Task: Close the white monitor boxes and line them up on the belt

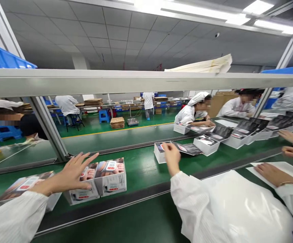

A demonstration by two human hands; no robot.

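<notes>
My left hand (pixel 72 175) is open, fingers spread, over the row of closed printed boxes on the green belt. Just under and beside it are a closed box (pixel 83 194) and another closed box (pixel 113 179), both showing a device picture. A third closed box (pixel 26 185) lies partly behind my left wrist. My right hand (pixel 172 158) is closed, with fingers curled at the near edge of an open white box (pixel 159 155). Whatever its fingertips hold is hidden. The box's dark lid (pixel 190 149) is folded out to the right.
More open boxes (pixel 207 146) run along the belt (pixel 141 172) to the right. A co-worker's hand (pixel 278 173) rests on white sheets, beside a glossy white surface (pixel 242 202). A metal shelf (pixel 136 81) crosses above; an upright post (pixel 49 128) stands left. Co-workers sit across the belt.
</notes>
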